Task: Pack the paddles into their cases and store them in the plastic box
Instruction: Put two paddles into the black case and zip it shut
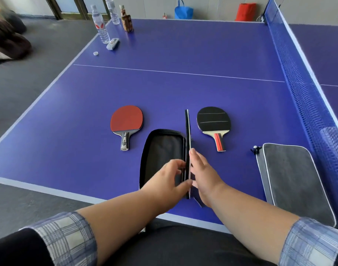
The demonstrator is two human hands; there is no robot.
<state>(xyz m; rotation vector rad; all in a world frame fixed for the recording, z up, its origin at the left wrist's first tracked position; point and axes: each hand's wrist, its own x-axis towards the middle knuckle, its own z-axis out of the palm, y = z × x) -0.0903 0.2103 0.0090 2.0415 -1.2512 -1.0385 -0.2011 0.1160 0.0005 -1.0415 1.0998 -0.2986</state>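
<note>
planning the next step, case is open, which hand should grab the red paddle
Left. The red paddle lies left of the open black case, on the left hand's side. The right hand steadies the upright lid and would have to cross over it.

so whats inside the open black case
Only dark lining shows in the black case; no paddle in it. The left hand covers its near end, and the lid, held upright by both hands, is seen edge-on, so its inner face is hidden.
</note>
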